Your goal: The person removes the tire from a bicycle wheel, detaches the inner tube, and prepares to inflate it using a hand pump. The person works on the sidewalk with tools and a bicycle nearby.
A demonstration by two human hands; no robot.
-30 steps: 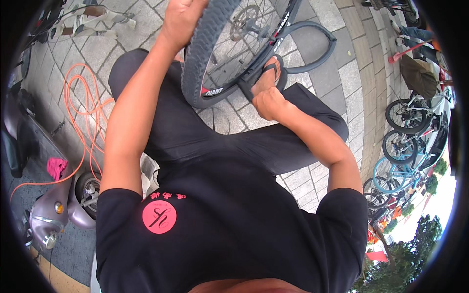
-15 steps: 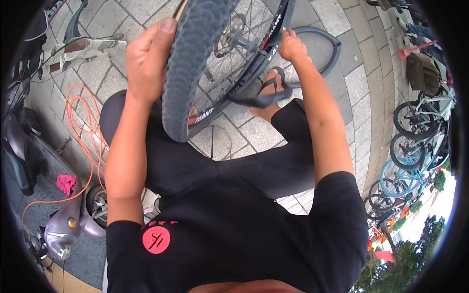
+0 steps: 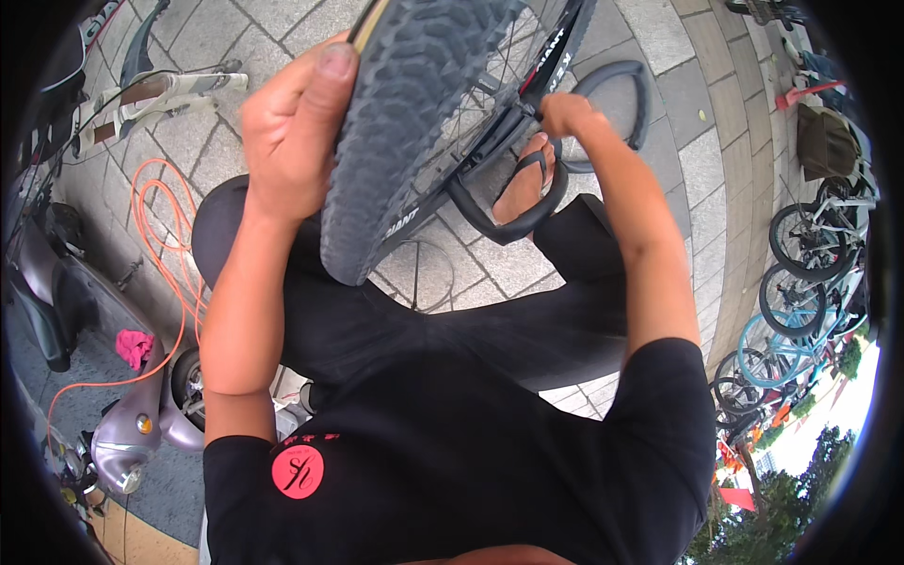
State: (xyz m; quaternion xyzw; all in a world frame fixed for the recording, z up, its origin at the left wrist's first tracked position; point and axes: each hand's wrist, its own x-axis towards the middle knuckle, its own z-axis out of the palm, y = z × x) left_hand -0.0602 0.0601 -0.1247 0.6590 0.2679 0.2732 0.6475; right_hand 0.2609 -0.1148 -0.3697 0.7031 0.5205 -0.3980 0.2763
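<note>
Head view: the left hand (image 3: 294, 132) clasps the knobbly black rubber tyre (image 3: 414, 113), apparently mounted around a black-rimmed spoked wheel (image 3: 403, 224) before the black-trousered lap (image 3: 424, 330); loops of smooth black inner tube (image 3: 643, 108) are left outside; the curled right hand's (image 3: 573, 115) hold is hidden.

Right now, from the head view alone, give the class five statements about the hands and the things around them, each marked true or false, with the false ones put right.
1. The left hand grips the knobbly tyre. True.
2. The orange hose lies on the right of the picture. False: it lies in loops on the left.
3. The right hand is farther right in the picture than the left hand. True.
4. The foot beside the black tube wears a laced boot. False: it wears a black thonged sandal.
5. A pink cloth shows on the left of the picture. True.
</note>
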